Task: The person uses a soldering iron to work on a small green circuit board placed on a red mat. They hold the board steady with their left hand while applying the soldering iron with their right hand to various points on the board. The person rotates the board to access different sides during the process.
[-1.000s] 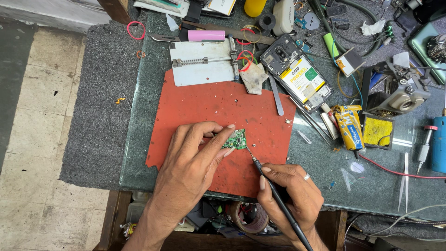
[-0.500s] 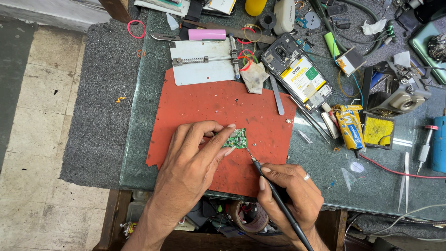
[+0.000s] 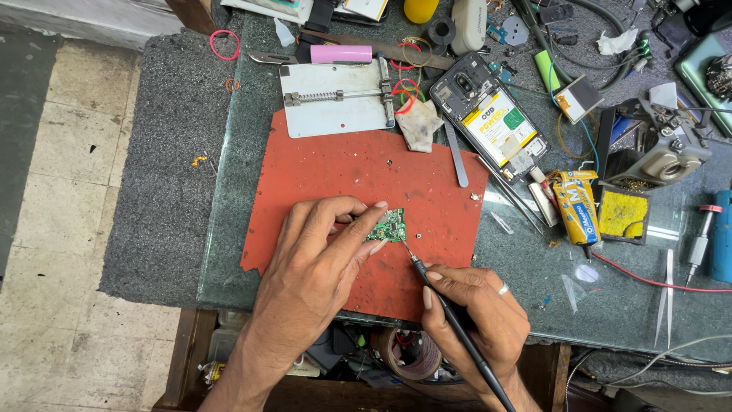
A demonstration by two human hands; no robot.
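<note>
Soldering underway, not finished — left hand point(image 3: 320, 259) pinches small green circuit board point(image 3: 392, 226) on red mat point(image 3: 343, 168); right hand point(image 3: 476, 313) grips soldering iron point(image 3: 450, 317), tip at board's edge.

Your dark green stone workbench point(image 3: 229, 229) carries a red rubber mat point(image 3: 335, 172) right under your grip. Beyond it lies a grey metal board-holder plate point(image 3: 335, 99); further right, an opened black phone point(image 3: 492, 114) and a yellow sponge tray point(image 3: 621, 214).
</note>
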